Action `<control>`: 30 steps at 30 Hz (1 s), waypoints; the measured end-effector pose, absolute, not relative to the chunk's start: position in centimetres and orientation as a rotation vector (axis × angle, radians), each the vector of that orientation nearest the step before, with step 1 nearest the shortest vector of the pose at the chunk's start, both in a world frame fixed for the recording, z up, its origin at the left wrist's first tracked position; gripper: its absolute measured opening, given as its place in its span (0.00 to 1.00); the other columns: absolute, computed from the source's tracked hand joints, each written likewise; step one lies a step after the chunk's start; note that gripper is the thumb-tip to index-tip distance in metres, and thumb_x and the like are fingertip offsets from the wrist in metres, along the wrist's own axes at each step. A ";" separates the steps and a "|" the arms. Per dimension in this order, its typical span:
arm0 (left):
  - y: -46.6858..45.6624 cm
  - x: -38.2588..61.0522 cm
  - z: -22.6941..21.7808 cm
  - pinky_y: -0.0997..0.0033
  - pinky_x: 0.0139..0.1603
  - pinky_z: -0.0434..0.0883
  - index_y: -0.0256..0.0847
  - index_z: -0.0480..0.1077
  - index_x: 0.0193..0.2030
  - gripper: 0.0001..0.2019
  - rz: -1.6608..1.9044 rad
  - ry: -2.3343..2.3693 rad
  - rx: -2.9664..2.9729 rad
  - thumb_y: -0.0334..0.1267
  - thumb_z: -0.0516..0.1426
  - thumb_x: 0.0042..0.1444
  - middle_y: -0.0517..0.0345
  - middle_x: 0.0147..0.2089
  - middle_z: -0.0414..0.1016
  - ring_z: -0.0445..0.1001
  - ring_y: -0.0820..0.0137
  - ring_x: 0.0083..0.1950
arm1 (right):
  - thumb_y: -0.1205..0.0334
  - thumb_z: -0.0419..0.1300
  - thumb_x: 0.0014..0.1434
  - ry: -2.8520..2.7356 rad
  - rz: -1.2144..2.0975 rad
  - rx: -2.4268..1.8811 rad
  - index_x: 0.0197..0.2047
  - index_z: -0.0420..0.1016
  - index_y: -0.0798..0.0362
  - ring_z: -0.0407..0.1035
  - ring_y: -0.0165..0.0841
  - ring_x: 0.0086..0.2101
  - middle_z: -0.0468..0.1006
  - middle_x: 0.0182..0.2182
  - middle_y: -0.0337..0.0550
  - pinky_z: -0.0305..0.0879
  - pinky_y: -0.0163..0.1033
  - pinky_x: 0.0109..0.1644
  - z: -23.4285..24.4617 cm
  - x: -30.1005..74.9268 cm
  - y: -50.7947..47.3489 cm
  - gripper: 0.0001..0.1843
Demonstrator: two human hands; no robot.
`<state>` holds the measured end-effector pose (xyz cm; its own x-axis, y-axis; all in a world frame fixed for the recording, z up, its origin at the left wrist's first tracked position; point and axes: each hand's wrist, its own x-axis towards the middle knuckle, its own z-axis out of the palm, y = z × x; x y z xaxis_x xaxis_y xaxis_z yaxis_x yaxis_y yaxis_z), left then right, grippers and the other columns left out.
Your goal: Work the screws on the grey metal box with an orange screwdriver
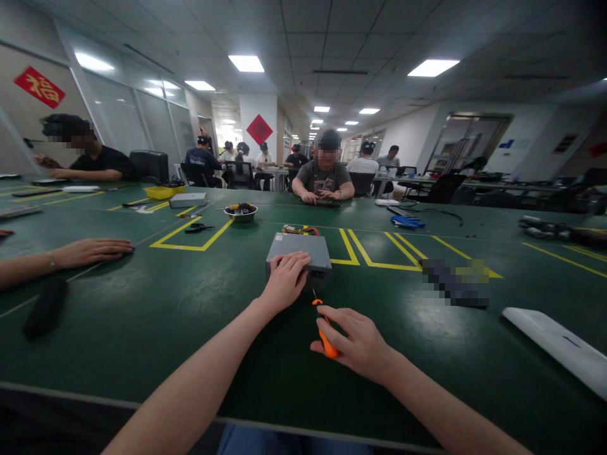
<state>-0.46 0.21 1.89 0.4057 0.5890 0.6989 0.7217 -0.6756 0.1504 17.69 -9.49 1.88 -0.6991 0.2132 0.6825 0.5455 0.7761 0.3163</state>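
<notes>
A grey metal computer power supply (303,244) sits on the green table, its socket side toward me and a bundle of coloured cables (301,230) behind it. My left hand (288,276) grips its front left part, fingers laid over the top. In my right hand (353,341) is an orange-handled screwdriver (327,338), held between thumb and fingers. Its thin tip points up toward the lower front of the power supply; whether it touches cannot be made out.
Past the power supply are a metal bowl (241,213) with tools, another grey box (188,200) and blue gloves (408,221). A white flat device (559,344) lies at right, a black object (46,308) at left. Another person's hand (95,251) rests at left; a person (323,177) sits opposite.
</notes>
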 end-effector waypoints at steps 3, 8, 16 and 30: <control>0.2 -0.5 2.0 0.61 0.55 0.54 0.45 0.63 0.51 0.13 -1.130 -1.163 -2.490 0.33 0.49 0.59 0.57 0.57 0.67 0.62 0.68 0.59 | 0.68 0.50 0.62 -2.378 -0.690 -0.551 0.43 0.68 0.59 0.72 0.32 0.39 0.74 0.44 0.55 0.71 0.36 0.41 1.8 17.7 -9.4 0.09; 0.3 -0.5 1.9 0.61 0.55 0.54 0.45 0.64 0.51 0.14 -1.144 -1.173 -2.495 0.33 0.49 0.58 0.56 0.56 0.68 0.62 0.68 0.59 | 0.68 0.54 0.60 -2.265 -0.721 -0.527 0.41 0.67 0.61 0.73 0.32 0.36 0.76 0.40 0.56 0.72 0.34 0.38 1.4 17.7 -9.0 0.06; 0.5 -0.6 1.6 0.61 0.56 0.54 0.45 0.63 0.51 0.14 -1.144 -1.164 -2.503 0.33 0.49 0.58 0.58 0.57 0.67 0.62 0.69 0.59 | 0.72 0.60 0.54 -2.245 -0.718 -0.419 0.45 0.66 0.62 0.72 0.33 0.40 0.75 0.43 0.57 0.72 0.36 0.43 2.0 20.0 -9.3 0.14; 0.4 -0.5 1.8 0.61 0.55 0.55 0.45 0.63 0.52 0.14 -1.125 -1.181 -2.499 0.33 0.49 0.59 0.57 0.57 0.67 0.62 0.68 0.59 | 0.71 0.58 0.55 -2.240 -0.781 -0.496 0.44 0.66 0.59 0.73 0.32 0.36 0.77 0.40 0.54 0.73 0.36 0.38 2.3 21.1 -9.3 0.12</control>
<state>-0.52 0.36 1.79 0.4063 0.5993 0.6897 0.7180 -0.6763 0.1647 21.10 -9.33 2.33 -0.6794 0.1196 0.7240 0.5437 0.7446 0.3872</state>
